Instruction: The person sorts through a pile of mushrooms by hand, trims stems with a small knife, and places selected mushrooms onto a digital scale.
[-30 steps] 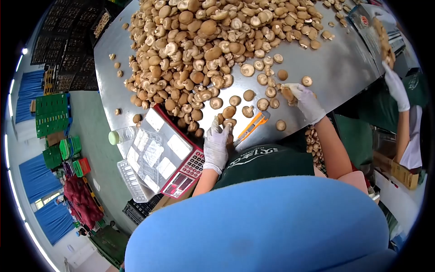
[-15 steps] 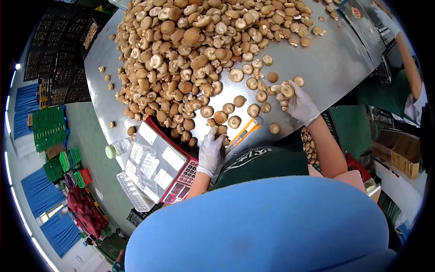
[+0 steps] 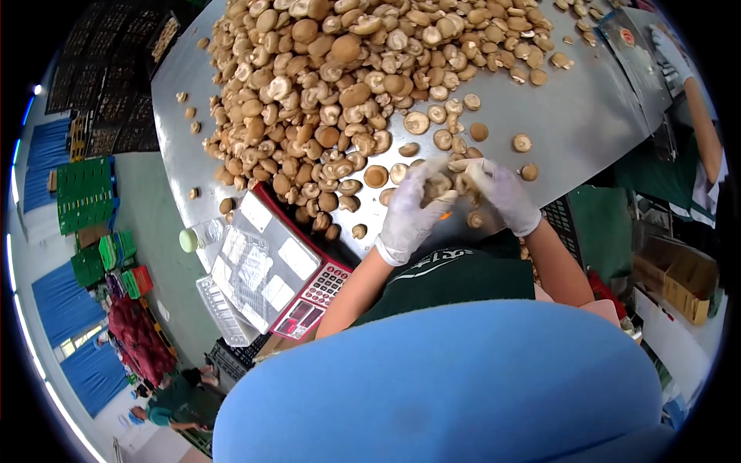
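Observation:
My left hand (image 3: 409, 220), in a white glove, curls around shiitake mushrooms (image 3: 437, 186) near the front of the metal table (image 3: 575, 116). Close beside it, my gloved right hand (image 3: 507, 194) grips more shiitake mushrooms (image 3: 465, 185), with fingertips turned toward the left hand. How many each hand holds is hard to make out. Between and below the hands, only an orange bit of the box cutter (image 3: 445, 216) shows. Loose mushrooms lie around both hands, one of them (image 3: 475, 219) just under the right fingers. Beyond them rises a large mushroom pile (image 3: 309, 100).
A red scale (image 3: 328, 284) with clear plastic trays (image 3: 258, 266) on it stands at the left front. Next to it is a bottle with a green cap (image 3: 188, 240). Across the table at right, a co-worker's gloved hand (image 3: 670, 50) reaches in. Green crates (image 3: 83, 194) stand farther left.
My left hand has moved right and up from the table front, now holding mushrooms beside my right hand. The right hand's mushrooms have come in toward it. The box cutter is now mostly covered.

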Available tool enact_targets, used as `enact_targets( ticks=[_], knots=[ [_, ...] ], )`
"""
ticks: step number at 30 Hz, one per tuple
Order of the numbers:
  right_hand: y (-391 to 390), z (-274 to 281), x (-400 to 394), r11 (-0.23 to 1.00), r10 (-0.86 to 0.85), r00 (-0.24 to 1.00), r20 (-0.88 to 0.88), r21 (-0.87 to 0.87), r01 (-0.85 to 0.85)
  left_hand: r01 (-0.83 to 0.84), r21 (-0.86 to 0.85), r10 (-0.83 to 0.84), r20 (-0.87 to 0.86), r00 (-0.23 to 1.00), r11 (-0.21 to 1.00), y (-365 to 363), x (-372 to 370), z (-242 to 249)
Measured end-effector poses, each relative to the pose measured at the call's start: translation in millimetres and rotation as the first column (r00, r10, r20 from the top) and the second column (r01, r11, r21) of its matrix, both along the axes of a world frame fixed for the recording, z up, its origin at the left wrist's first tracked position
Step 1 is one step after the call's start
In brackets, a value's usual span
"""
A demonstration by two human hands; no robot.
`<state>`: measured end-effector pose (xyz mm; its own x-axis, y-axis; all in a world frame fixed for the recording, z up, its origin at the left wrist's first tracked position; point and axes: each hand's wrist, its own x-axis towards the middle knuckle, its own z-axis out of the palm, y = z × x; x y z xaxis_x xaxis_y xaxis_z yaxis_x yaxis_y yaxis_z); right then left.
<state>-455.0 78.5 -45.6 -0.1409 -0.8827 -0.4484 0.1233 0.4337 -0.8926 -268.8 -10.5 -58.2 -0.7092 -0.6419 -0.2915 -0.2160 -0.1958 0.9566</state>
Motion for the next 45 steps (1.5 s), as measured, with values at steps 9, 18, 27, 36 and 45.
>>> enact_targets(
  ticks=[9,18,27,36,45],
  knots=[
    [13.6,-13.0,18.1,0.906,-0.078,0.867,-0.491,-0.398,-0.144,0.013,0.438,0.095,-0.225,0.970,0.899,11.7,11.7,2.3],
    [17.2,-19.3,21.4,0.854,0.034,0.743,-0.668,-0.368,-0.369,0.019,0.069,-0.018,-0.016,1.000,0.997,17.4,26.3,-19.3],
    [27.1,-16.4,25.8,0.897,0.348,0.838,-0.419,-0.109,-0.427,0.198,-0.644,-0.156,0.122,0.980,0.739,21.9,51.9,-32.7],
    [36.2,-27.5,-77.6,0.983,-0.165,0.986,0.020,-0.082,0.167,0.396,-0.812,0.128,0.489,0.863,0.429,-44.6,22.5,19.6],
    [46.4,-43.7,-63.8,0.950,-0.238,0.815,0.528,-0.047,0.307,0.609,-0.771,0.054,0.627,0.777,0.189,-70.4,-72.3,-80.5]
  ],
)
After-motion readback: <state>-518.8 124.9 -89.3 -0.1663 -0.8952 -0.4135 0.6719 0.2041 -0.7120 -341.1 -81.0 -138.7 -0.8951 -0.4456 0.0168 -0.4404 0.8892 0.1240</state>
